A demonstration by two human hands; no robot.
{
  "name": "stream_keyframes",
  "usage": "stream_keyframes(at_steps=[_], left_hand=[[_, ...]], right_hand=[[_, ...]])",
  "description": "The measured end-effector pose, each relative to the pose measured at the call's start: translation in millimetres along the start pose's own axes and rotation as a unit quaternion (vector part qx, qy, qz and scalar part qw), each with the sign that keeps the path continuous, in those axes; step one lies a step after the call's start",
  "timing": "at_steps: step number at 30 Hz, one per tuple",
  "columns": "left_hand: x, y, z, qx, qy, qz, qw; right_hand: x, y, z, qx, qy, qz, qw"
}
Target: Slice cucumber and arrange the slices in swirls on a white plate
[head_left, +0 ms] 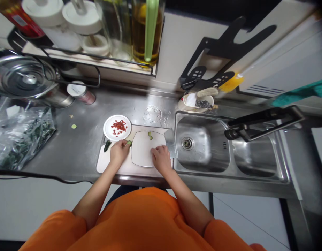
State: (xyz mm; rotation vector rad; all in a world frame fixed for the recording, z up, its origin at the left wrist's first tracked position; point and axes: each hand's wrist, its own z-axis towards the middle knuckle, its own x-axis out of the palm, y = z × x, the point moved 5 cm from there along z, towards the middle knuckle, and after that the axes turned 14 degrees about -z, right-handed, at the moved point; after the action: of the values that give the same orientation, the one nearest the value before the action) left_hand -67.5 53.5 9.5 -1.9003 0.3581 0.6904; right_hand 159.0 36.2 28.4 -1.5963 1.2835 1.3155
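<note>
My left hand [119, 152] is closed, its fingertips pinching green cucumber slices [129, 143] at the left edge of a white squarish plate [142, 150]. Over that plate's right side, my right hand [161, 157] rests with bent fingers a little apart; nothing shows in them. Two curved cucumber slices [150, 136] lie near the plate's far edge. Beneath the plate is a white cutting board [105, 164], with a dark green cucumber piece [107, 145] at its left. A broad cleaver blade [171, 143] lies at the board's right end, by my right hand.
Behind my left hand stands a round white plate [107, 129] with small red pieces. The double sink [202, 139] is on the right. Leafy greens in a plastic bag [27, 136], a lidded pot [22, 76] and a small jar [81, 92] stand left. A condiment rack [98, 64] hangs above.
</note>
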Motion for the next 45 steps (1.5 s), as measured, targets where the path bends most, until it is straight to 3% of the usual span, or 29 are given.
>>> stream_keyframes(at_steps=[10,17,20,23,26,28,37,41,45], left_hand=[[-1.0,-4.7,0.5,-0.011,-0.004,-0.027,1.000],[-7.4,-13.1,-7.4,-0.058,0.030,-0.171,0.983],[3.8,-27.3,-12.2,-0.081,0.115,-0.275,0.951],[19.7,-44.6,-18.0,-0.097,0.189,-0.359,0.909],[33.0,-52.1,-21.7,-0.120,0.221,-0.392,0.885],[40.3,-51.2,-23.5,-0.143,0.238,-0.402,0.872],[66.8,-47.5,-37.7,-0.329,0.277,-0.481,0.764],[75.7,-52.4,-37.8,-0.351,0.311,-0.513,0.719],[78.8,-53.1,-32.2,-0.349,0.327,-0.545,0.689]], right_hand=[[-1.7,0.4,-1.3,0.015,0.005,0.018,1.000],[-4.1,2.6,6.9,0.029,-0.011,0.137,0.990],[-7.8,5.7,19.1,0.038,-0.023,0.267,0.963],[-7.7,6.3,30.1,0.075,0.000,0.415,0.907],[-7.3,5.4,35.0,0.090,0.032,0.508,0.856],[-9.3,1.2,34.6,0.099,0.033,0.525,0.844],[-37.9,-12.8,25.8,0.029,-0.003,0.442,0.897],[-39.8,-16.5,26.6,-0.002,0.010,0.408,0.913],[-39.1,-22.5,31.2,0.000,0.021,0.412,0.911]])
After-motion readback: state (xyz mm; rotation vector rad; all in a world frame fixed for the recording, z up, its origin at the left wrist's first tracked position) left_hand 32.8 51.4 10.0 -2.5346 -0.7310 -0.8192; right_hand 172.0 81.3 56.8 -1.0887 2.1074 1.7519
